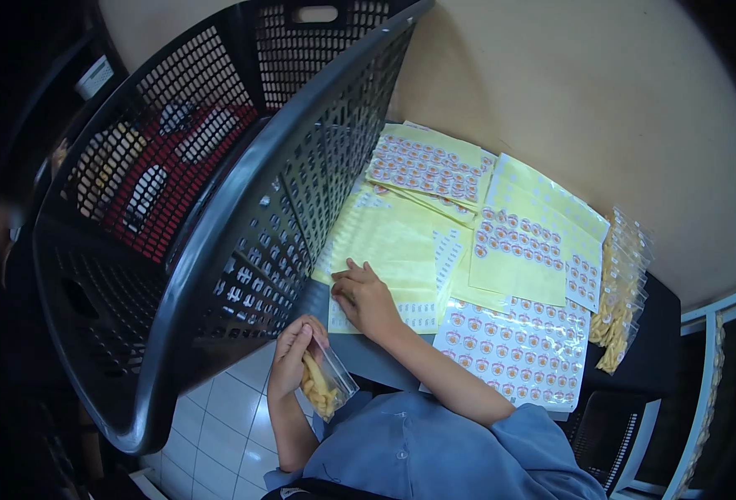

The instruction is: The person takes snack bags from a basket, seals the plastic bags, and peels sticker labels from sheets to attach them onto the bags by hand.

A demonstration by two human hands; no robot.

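My left hand point(291, 354) is closed on the top of a clear plastic bag point(322, 386) holding yellowish sticks; the bag hangs down in front of my blue shirt. To its right, my right hand point(363, 298) rests over the lower left part of the yellow sheets point(384, 242), fingers bent and apart, with nothing visible between them. Sheets of round orange and pink stickers point(509, 354) lie to the right of that hand, some overlapping each other.
A large black perforated basket point(255, 217) stands at the left, red and white items showing through its mesh. Several filled clear bags point(618, 292) lie in a row at the table's right end. A beige wall point(568, 92) rises behind. White floor tiles point(226, 408) show below.
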